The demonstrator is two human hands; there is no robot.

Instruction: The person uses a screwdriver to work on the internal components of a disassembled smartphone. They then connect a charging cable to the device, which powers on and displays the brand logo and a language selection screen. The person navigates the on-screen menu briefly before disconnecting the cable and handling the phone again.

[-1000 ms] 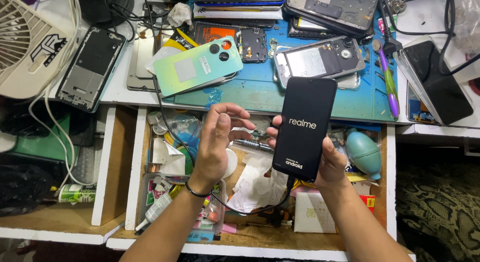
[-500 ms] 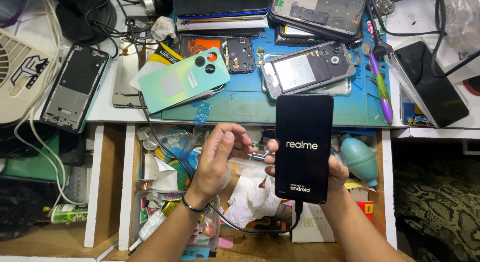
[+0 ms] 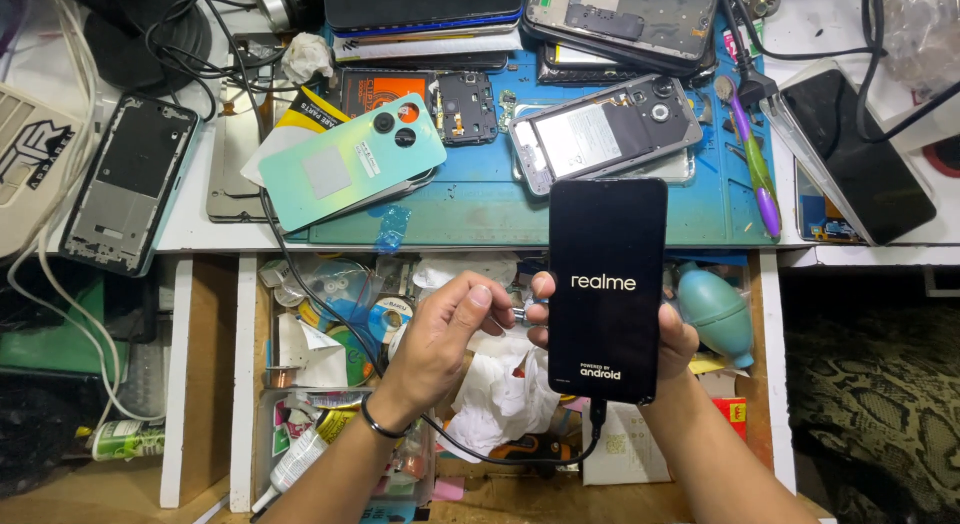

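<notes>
The black phone (image 3: 607, 284) is held up over the open drawer (image 3: 200, 384), a little right of the middle of the view, with its screen facing up so the person can see it. White letters glow on the dark glass, so it looks like it is switching on. The right hand (image 3: 672, 346) is under it, fingers wrapped around both long sides, gripping it firmly. A black cable (image 3: 500, 454) is plugged into its bottom end, at 6 o'clock.

At 9 o'clock from the phone, the left hand (image 3: 445, 334) pinches a tiny silver bit (image 3: 519, 313) at the phone's left edge. What the bit is, I cannot tell.

At 3 o'clock lies a teal rubber blower (image 3: 715, 314). Under the hands sits crumpled white tissue (image 3: 505, 389).

At 12 o'clock is a blue work mat (image 3: 480, 199) on a white table (image 3: 200, 239). On it lie a mint green phone back (image 3: 345, 169) at 10 o'clock, an opened phone (image 3: 605, 134), and a purple tool (image 3: 755, 174) at 1 o'clock. The drawer is full of tape rolls, tubes and scraps. It looks like a busy repair bench.
</notes>
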